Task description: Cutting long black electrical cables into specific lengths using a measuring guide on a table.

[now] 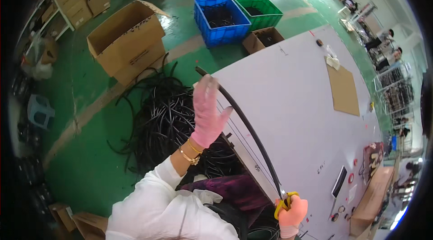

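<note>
A long black rubber tube [246,120] curves over the edge of the white table. Against its upper end are the slightly blurred fingertips of my left hand [207,118], in a pink glove. Those fingers are stretched out and the thumb stands apart, so the hand is open and not wrapped round the tube. My right hand [292,215], gloved in orange-pink, is closed on yellow-handled scissors [280,208]. The scissor blades meet the tube's lower end; whether they are open or closed on it I cannot tell.
The white table [288,91] bears a cardboard sheet [343,87], tape rolls and a dark-screened device [339,181]. Left of it, a heap of black tubes [167,113] covers the floor. Beyond stand a large carton [128,41], a blue crate [225,34] and a green crate [266,21].
</note>
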